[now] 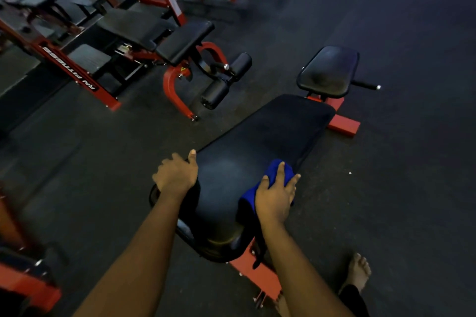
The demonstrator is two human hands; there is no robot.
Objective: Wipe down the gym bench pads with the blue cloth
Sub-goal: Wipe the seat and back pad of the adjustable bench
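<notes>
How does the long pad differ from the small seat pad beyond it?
The long pad is a long rectangle; the seat pad is much shorter. The long pad has the left hand gripping its left edge and the right hand pressing the blue cloth on its right edge; the seat pad is untouched. Both are black and sit on one red frame.

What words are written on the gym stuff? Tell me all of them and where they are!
"RN FITNESS": white letters on the slanted red frame bar, seen upside down.
Yellow sticker on the curved red bench leg: too small to read.
White label on the red upright behind: too blurred to read.
</notes>
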